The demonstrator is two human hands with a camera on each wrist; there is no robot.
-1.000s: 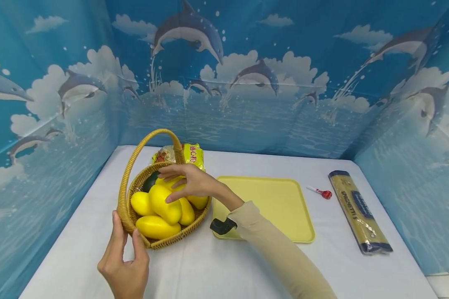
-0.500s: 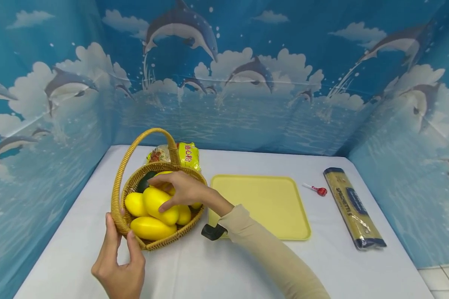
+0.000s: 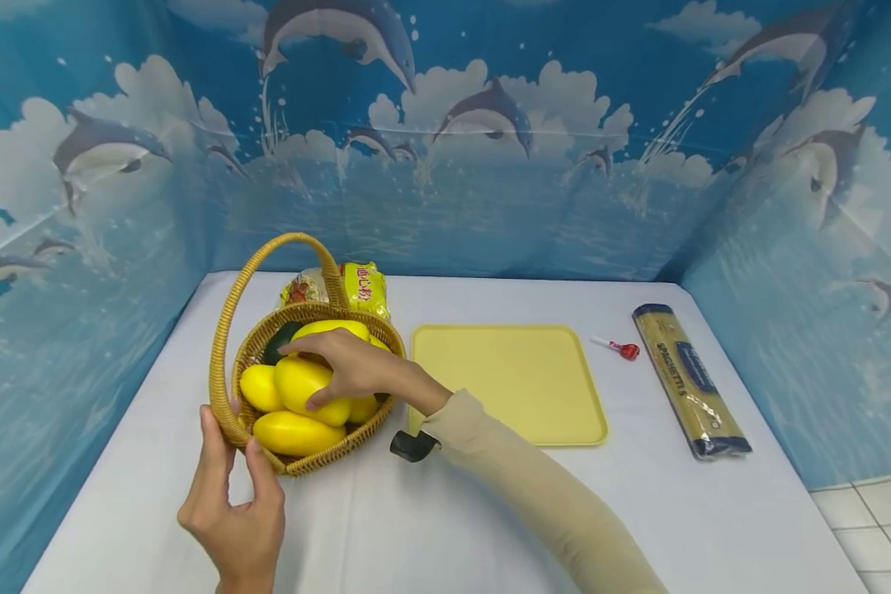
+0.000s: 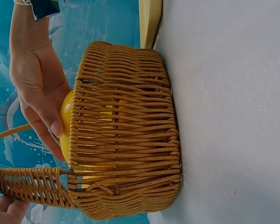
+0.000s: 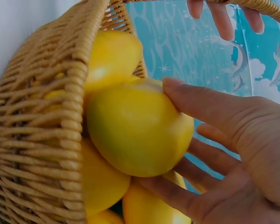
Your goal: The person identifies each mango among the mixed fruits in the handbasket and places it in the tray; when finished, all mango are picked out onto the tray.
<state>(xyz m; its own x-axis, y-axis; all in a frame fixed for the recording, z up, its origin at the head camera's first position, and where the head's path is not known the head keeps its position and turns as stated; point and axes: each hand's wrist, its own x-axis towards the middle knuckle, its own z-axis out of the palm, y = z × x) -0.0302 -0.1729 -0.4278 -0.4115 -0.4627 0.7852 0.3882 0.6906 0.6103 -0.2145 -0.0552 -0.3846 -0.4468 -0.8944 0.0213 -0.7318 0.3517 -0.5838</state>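
Note:
A wicker basket (image 3: 334, 456) with a tall handle stands at the left of the table, heaped with several yellow mangoes and one dark green fruit (image 3: 278, 340). My left hand (image 3: 241, 516) pinches the near foot of the handle between thumb and fingers; the left wrist view catches only part of that hand (image 4: 7, 210) at its edge. Inside the basket, my right hand (image 3: 352, 363) grips the top mango (image 3: 297, 381). In the right wrist view, the thumb lies on one side of this mango (image 5: 137, 133) and the fingers reach round the other, partly hidden behind it.
A yellow tray (image 3: 505, 384) lies right of the basket, under part of the right forearm. Farther right are a red lollipop (image 3: 628, 351) and a spaghetti pack (image 3: 686, 375). A yellow food packet (image 3: 365, 289) sits behind the basket. Dolphin-print curtains (image 3: 490, 206) enclose the table.
My right hand has come down from over the mangoes, and its spread fingers have closed round the top one. The left hand keeps its hold on the handle. The head view has shifted slightly.

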